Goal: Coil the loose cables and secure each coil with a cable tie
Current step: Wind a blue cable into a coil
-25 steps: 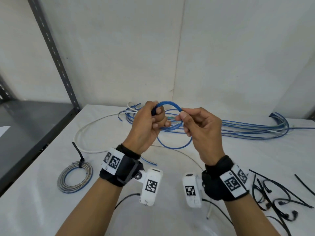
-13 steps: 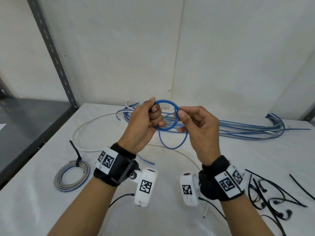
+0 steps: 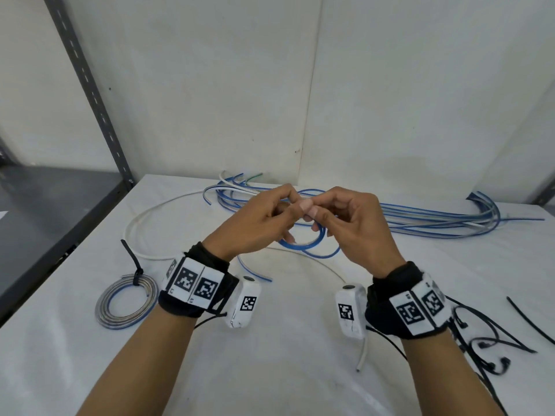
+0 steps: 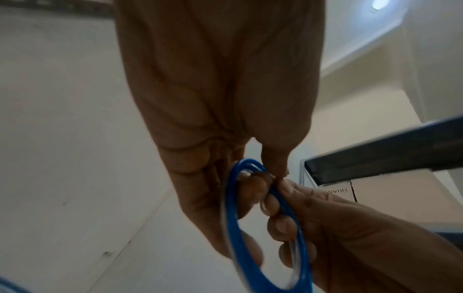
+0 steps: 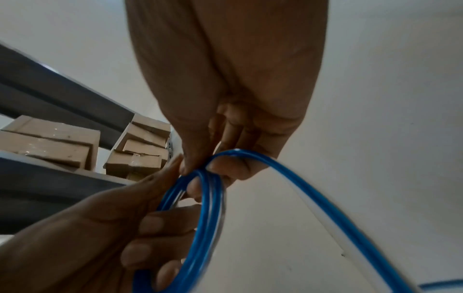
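Note:
A small coil of blue cable point(image 3: 309, 244) hangs between my two hands above the middle of the white table point(image 3: 270, 370). My left hand point(image 3: 292, 205) pinches the coil's top from the left, and my right hand point(image 3: 312, 213) pinches it from the right, fingertips touching. In the left wrist view the blue coil point(image 4: 229, 218) runs through the fingers of both hands. In the right wrist view the coil point(image 5: 213, 208) is bunched under my right thumb, and one loose blue strand point(image 5: 325, 198) arcs away to the lower right. No cable tie is on this coil.
A grey-and-blue coil bound with a black tie point(image 3: 126, 301) lies at the left. Loose blue cables point(image 3: 420, 217) and a white cable point(image 3: 150, 217) stretch along the back. Several black cable ties point(image 3: 486, 334) lie at the right. A grey shelf point(image 3: 45, 211) adjoins the table's left edge.
My hands have closed together until the fingertips meet. The blue coil, earlier standing up above the fingers, now hangs below them.

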A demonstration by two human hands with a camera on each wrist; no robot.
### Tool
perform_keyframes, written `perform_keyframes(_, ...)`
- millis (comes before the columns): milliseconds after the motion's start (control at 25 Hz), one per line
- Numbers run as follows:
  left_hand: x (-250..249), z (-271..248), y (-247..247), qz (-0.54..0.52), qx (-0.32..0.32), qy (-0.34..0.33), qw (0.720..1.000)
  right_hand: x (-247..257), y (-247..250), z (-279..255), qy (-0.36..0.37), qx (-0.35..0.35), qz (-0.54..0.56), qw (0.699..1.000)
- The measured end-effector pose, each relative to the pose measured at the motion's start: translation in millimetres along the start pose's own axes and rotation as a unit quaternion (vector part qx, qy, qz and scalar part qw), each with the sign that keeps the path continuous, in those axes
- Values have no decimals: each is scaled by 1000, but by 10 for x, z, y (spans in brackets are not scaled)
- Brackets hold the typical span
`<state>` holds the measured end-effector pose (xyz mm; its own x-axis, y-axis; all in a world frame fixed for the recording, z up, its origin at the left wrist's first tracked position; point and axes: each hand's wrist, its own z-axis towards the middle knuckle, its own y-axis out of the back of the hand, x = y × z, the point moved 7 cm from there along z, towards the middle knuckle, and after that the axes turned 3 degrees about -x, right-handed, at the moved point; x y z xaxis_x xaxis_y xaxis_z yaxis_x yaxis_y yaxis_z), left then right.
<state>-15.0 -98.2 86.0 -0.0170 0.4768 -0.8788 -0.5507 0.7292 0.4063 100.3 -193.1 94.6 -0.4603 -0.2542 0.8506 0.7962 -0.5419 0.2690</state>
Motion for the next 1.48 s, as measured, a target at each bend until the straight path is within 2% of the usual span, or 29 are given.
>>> perform_keyframes(120, -52, 8, -2, 4, 4, -45, 999, 2, 27, -6, -28, 16, 30, 999)
perform_keyframes(400, -73, 29, 188, -105, -99, -44, 989, 27, 22, -6, -17, -40, 92, 995)
perform_keyframes(520, -94, 26, 196, -133, -133, -53, 981, 35, 44, -15, -22, -92, 99, 991)
perform_keyframes(600, -84, 29, 138, -141, -114, -42, 982, 29, 90, -13, -16, -108, 97, 989)
perform_keyframes(640, -60, 33, 101, -129, -82, -27, 988, 21, 118, -11, -12, -101, 86, 991)
perform_keyframes(720, -29, 17, 26, -63, -11, -12, 998, 0, 163, -10, -15, -66, 54, 996)
perform_keyframes(800, -56, -5, 7, -6, 8, -23, 1000, 1, 170, -9, -20, -37, 33, 999)
perform_keyframes(880, -110, -6, 24, -19, -14, -34, 999, 35, 172, -24, -18, -36, 49, 998)
perform_keyframes(960, -144, 4, 91, -101, -68, -43, 992, 85, 162, -29, -13, -55, 82, 995)
perform_keyframes(1080, -95, 35, 258, -230, -153, -49, 960, 66, 110, -50, -37, -117, 158, 980)
perform_keyframes(1200, -87, 37, 252, -284, -173, -52, 942, 47, -42, -97, -57, -146, 202, 967)
perform_keyframes(1360, -106, 23, 230, -290, -138, -6, 947, 60, 44, -83, -43, -154, 194, 968)
perform_keyframes(1480, -49, 4, 129, -226, -36, 78, 970, 96, 166, -26, -16, -74, 115, 991)
